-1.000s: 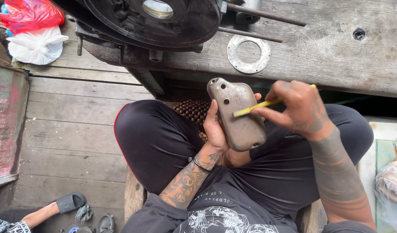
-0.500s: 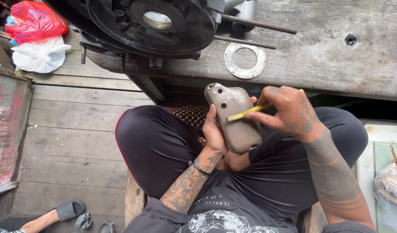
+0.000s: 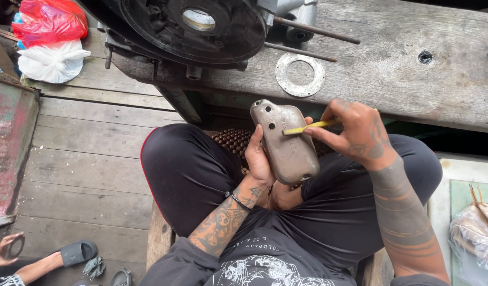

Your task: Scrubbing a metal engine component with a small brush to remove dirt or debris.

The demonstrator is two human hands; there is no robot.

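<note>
Left hand [image 3: 261, 159] grips the grey, rounded metal engine cover [image 3: 287, 143] over the lap. Right hand [image 3: 355, 132] pinches a thin yellow stick [image 3: 307, 127], its tip touching the cover. Beyond, a flat metal ring [image 3: 300, 74] lies on the weathered wooden bench [image 3: 392, 69], beside a black engine casing [image 3: 196, 26].

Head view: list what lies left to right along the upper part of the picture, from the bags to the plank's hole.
Red plastic bag over white bag → black engine casing → flat metal ring → bolt hole in the wooden plank.
</note>
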